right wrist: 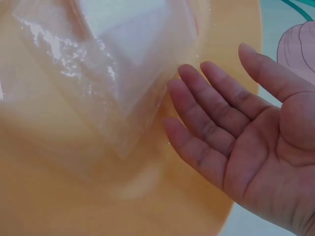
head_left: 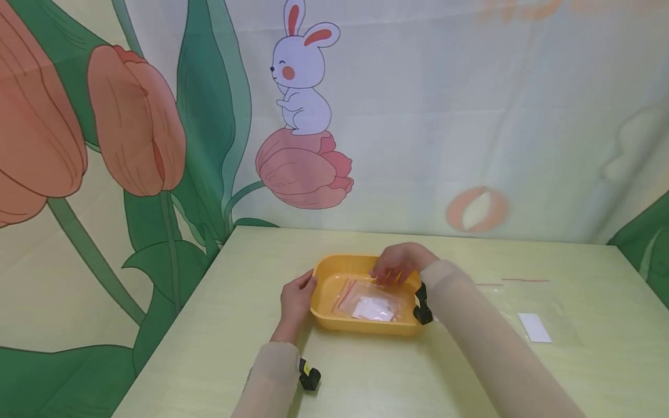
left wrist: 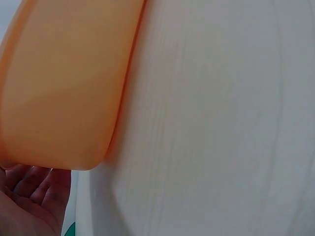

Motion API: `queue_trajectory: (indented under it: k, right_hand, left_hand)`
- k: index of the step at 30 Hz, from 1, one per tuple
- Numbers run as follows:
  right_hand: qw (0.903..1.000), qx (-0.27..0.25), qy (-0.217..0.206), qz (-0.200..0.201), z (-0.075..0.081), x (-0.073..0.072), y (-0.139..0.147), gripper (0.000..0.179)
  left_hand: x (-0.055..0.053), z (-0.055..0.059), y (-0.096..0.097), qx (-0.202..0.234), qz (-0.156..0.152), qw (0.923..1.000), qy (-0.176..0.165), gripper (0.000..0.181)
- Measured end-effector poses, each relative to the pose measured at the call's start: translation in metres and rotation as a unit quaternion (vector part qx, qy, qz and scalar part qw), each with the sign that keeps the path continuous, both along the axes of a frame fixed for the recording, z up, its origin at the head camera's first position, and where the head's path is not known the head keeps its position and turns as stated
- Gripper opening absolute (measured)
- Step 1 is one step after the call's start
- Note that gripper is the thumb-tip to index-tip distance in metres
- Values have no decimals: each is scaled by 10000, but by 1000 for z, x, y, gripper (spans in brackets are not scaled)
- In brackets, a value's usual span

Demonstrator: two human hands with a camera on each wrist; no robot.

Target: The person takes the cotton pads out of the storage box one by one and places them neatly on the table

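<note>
A yellow plastic tray sits on the table, its orange-looking outer wall filling the upper left of the left wrist view. Inside lie several clear zip bags with red seal strips, and white cards show through them. My left hand holds the tray's left end, fingers at the rim and outer wall. Over the tray's back right part is my right hand. In the right wrist view its fingers are spread and loosely bent, holding nothing, beside a bag's corner.
To the right of the tray, clear bags with red strips lie flat on the pale table; a white card shows among them. A printed curtain with tulips and a rabbit hangs behind the table's back edge.
</note>
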State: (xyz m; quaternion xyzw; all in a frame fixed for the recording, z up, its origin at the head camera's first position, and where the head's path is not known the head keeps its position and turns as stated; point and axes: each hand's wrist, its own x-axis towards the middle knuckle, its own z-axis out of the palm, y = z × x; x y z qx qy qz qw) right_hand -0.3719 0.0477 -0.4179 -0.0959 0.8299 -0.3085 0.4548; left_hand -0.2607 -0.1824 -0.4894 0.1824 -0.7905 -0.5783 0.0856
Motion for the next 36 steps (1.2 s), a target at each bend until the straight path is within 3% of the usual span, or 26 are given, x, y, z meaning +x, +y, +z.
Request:
queue_trajectory:
  k: [15, 24, 36]
  right_hand:
    - [9997, 93, -194, -91, -10, 2, -9, 14]
    - [9986, 390, -2, 363, -14, 1, -13, 12]
    - [9982, 373, 207, 428, -10, 3, -17, 12]
  left_hand:
    - [1, 1, 0, -12, -10, 10000, -27, 36]
    - [1, 1, 1, 55, 4, 10000, -81, 36]
    - [1, 0, 1, 66, -4, 9999, -81, 36]
